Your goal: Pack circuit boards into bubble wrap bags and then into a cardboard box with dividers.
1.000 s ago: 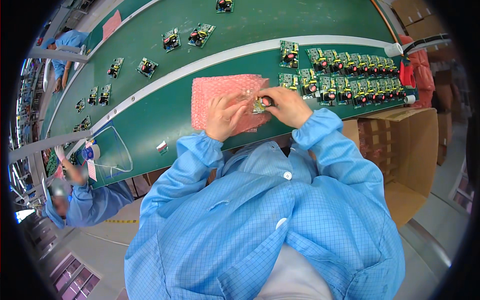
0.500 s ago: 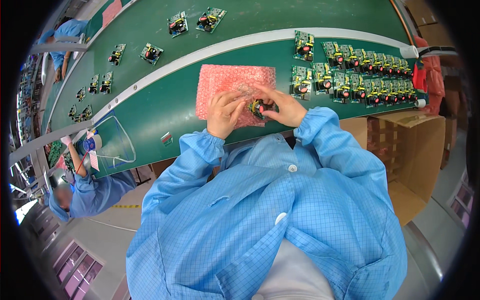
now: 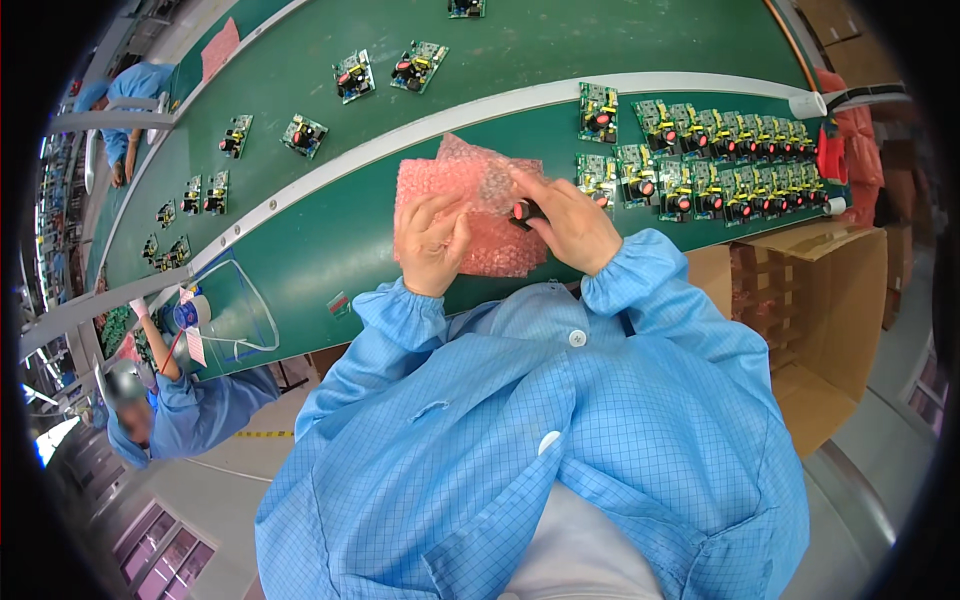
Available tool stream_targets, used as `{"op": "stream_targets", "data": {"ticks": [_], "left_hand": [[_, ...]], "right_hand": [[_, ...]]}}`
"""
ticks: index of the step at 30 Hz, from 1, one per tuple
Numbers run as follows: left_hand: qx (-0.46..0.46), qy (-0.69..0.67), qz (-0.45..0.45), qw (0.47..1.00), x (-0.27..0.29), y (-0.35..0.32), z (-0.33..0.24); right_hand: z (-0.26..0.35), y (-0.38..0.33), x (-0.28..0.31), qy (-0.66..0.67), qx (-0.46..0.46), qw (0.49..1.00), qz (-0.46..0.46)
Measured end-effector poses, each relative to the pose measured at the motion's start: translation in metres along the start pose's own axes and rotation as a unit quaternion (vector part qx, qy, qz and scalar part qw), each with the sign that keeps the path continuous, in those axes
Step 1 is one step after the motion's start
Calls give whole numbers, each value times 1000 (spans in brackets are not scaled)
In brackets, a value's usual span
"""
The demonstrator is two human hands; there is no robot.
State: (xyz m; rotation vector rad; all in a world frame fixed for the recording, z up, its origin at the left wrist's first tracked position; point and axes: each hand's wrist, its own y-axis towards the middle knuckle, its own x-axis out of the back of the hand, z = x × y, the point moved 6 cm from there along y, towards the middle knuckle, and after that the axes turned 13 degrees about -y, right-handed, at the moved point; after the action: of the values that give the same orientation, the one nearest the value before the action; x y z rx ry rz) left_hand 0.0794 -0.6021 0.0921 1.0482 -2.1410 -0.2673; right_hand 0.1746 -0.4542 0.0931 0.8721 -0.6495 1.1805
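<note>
My left hand (image 3: 432, 243) lies flat on a stack of pink bubble-wrap sheets (image 3: 470, 205), fingers spread and pressing the wrap down onto the green workbench (image 3: 300, 250). My right hand (image 3: 570, 222) is closed around a small circuit board (image 3: 522, 211), pinching it between thumb and fingers at the right edge of the pink sheets; only a dark part with a spot of red shows between my fingers. A loose corner of bubble wrap is lifted and folded over near that board. The wrap stack sits on the near strip of the bench, directly in front of my chest, and both hands touch it.

Both of my forearms are in pale blue smock sleeves (image 3: 640, 285) with gathered cuffs.

Just right of my right hand, two rows of green circuit boards (image 3: 720, 150) stand packed side by side along the near strip, each with dark and red parts on top. A white rail (image 3: 420, 128) runs across the bench behind the wrap. Beyond it, on the green belt (image 3: 560, 40), further boards lie well apart from one another.

To my right, below the bench edge, stands an open cardboard box (image 3: 810, 320) with dividers inside. At the far left, another person in a blue smock (image 3: 190, 410) sits at the same bench, beside a clear plastic shield (image 3: 235, 310).
</note>
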Motion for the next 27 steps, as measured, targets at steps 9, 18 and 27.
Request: {"op": "stream_targets", "data": {"ticks": [9, 18, 27], "left_hand": [[98, -139, -4, 985, -17, 1, 5], [287, -247, 101, 920, -11, 9, 8], [17, 12, 220, 975, -49, 253, 126]], "right_hand": [[-20, 3, -22, 47, -65, 996, -43], [-25, 6, -21, 163, -154, 947, 229], [2, 44, -78, -62, 140, 966, 210]]}}
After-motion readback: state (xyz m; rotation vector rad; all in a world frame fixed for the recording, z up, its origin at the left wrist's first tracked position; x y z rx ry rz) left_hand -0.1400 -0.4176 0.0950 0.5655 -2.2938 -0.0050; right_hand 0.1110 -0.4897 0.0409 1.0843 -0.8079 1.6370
